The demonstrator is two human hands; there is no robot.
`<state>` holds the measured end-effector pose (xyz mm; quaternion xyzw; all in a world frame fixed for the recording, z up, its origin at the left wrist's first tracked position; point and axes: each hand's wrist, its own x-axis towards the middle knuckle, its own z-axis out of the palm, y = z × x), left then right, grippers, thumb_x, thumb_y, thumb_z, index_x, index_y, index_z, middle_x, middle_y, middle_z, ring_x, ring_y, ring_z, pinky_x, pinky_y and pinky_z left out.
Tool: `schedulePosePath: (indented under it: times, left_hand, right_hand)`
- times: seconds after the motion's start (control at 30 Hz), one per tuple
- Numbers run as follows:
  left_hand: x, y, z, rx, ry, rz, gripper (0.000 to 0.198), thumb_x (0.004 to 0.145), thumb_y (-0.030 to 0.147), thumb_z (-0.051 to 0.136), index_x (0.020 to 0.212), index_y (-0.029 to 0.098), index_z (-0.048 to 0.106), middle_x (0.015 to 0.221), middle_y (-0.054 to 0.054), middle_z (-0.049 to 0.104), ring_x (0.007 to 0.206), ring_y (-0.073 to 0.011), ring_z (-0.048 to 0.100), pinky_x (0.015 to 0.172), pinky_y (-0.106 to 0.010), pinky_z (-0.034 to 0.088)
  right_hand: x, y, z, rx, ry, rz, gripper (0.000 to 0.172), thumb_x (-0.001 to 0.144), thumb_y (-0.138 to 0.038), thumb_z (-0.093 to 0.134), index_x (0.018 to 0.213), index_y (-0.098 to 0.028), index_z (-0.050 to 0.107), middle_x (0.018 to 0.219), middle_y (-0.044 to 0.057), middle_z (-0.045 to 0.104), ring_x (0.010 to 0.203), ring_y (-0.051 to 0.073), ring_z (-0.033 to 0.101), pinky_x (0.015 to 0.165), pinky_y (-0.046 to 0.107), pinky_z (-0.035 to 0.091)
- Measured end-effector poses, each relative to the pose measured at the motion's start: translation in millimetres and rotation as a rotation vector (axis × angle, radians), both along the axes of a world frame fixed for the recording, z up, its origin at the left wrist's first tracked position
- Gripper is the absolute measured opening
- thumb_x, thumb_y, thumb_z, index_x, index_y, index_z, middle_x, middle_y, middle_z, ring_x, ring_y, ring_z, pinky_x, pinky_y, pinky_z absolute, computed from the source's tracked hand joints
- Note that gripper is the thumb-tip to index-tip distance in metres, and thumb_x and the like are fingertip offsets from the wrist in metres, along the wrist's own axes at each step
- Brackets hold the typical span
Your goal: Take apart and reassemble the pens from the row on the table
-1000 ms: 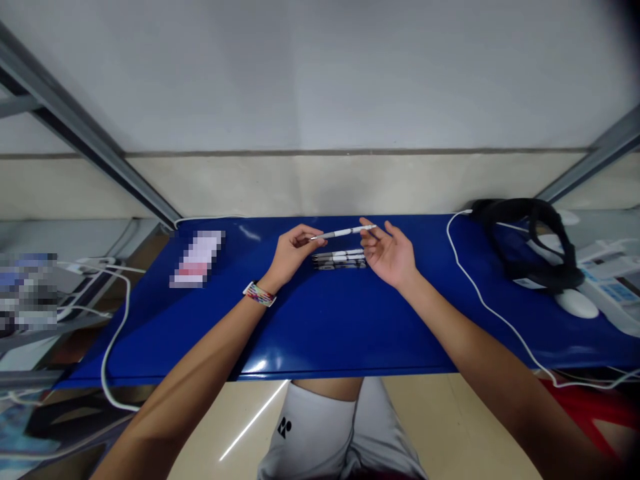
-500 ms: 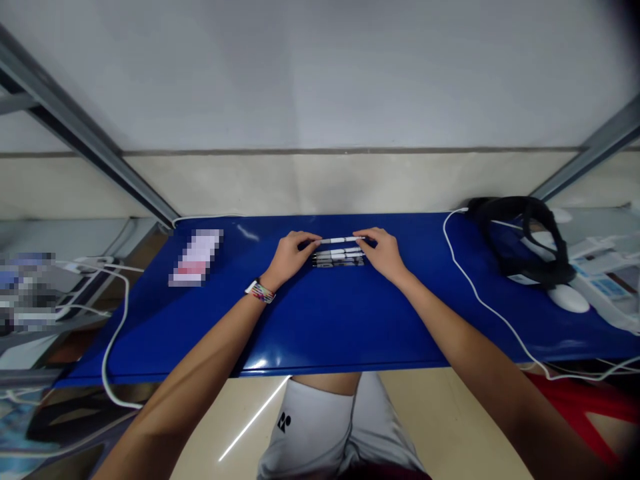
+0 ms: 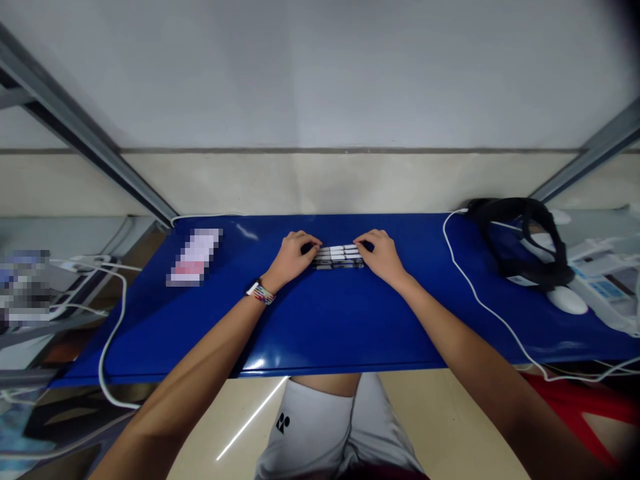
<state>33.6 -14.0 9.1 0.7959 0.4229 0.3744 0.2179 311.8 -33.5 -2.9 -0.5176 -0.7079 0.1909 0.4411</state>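
Several pens (image 3: 338, 264) lie side by side in a compact row on the blue table (image 3: 330, 320), the far ones white with dark bands, the near ones darker. My left hand (image 3: 293, 259) pinches the left end of the farthest white pen (image 3: 341, 248) between thumb and fingers. At the other end of that pen, my right hand (image 3: 383, 256) has the same pinch. This pen rests against the rest of the row. My fingertips cover both of its ends. A patterned band (image 3: 262, 292) circles my left wrist.
Toward the left of the table lies a blurred-out flat pale and red object (image 3: 195, 257). On the right are a black strapped headset (image 3: 527, 240) and a white cable (image 3: 480, 300). Metal posts (image 3: 95, 143) rise at both sides, with a wall (image 3: 345, 183) behind.
Both hands have brought the farthest white pen toward me, closing the gap between it and the other pens. The left-hand object and the headset stay in place.
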Motion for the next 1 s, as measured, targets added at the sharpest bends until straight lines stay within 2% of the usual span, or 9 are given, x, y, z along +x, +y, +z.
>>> schedulePosePath:
  times: [0.17,0.23,0.33,0.57,0.73,1.0]
  left_hand:
    - [12.6,-7.6,0.3,-0.188,-0.315,0.066,0.024,0.099,0.04,0.065,0.11,0.023,0.078,0.117,-0.009,0.078,0.112,-0.0281,0.07,0.106,-0.045,0.05]
    - [21.8,-12.2,-0.1,-0.283,-0.457,0.064,0.027,0.102,0.044,0.062,0.113,0.023,0.076,0.12,-0.008,0.078,0.12,-0.0275,0.069,0.11,-0.043,0.049]
    - [35.5,-18.7,-1.2,-0.338,-0.581,0.084,0.026,0.102,0.043,0.061,0.11,0.023,0.075,0.122,-0.007,0.078,0.124,-0.0261,0.068,0.114,-0.041,0.048]
    - [46.2,-24.3,-3.5,-0.37,-0.642,0.112,0.022,0.101,0.034,0.056,0.09,0.021,0.071,0.104,-0.006,0.077,0.109,-0.024,0.07,0.106,-0.039,0.051]
    - [43.1,-32.9,-4.9,-0.398,-0.683,0.122,0.023,0.1,0.035,0.057,0.088,0.021,0.07,0.101,-0.006,0.076,0.104,-0.023,0.069,0.1,-0.036,0.05]
    - [37.9,-64.3,-4.3,-0.439,-0.701,0.061,0.024,0.101,0.037,0.058,0.09,0.021,0.072,0.102,-0.006,0.075,0.105,-0.0231,0.067,0.099,-0.034,0.049]
  right_hand:
    - [-12.7,-4.3,3.5,0.024,0.206,-0.055,0.022,0.098,-0.032,0.061,0.105,-0.027,0.082,0.112,0.01,0.074,0.106,0.029,0.067,0.102,0.048,0.05]
    - [-21.6,-5.3,1.8,-0.04,0.321,-0.07,0.024,0.097,-0.034,0.061,0.108,-0.028,0.081,0.111,0.008,0.075,0.103,0.028,0.067,0.1,0.045,0.051]
    - [-33.7,-5.2,-3.0,-0.103,0.395,-0.08,0.026,0.094,-0.033,0.06,0.107,-0.027,0.081,0.104,0.006,0.077,0.096,0.026,0.067,0.096,0.044,0.052]
    - [-42.2,-9.5,-7.5,-0.076,0.365,-0.08,0.027,0.089,-0.024,0.054,0.093,-0.024,0.081,0.098,0.007,0.077,0.093,0.026,0.068,0.092,0.043,0.052]
    - [-42.7,-28.3,-3.4,-0.092,0.316,-0.052,0.027,0.088,-0.021,0.053,0.09,-0.024,0.081,0.099,0.006,0.077,0.095,0.025,0.07,0.092,0.04,0.052]
    - [-41.9,-57.9,3.7,-0.084,0.261,-0.007,0.027,0.09,-0.018,0.054,0.09,-0.025,0.08,0.102,0.007,0.078,0.099,0.026,0.071,0.091,0.041,0.052]
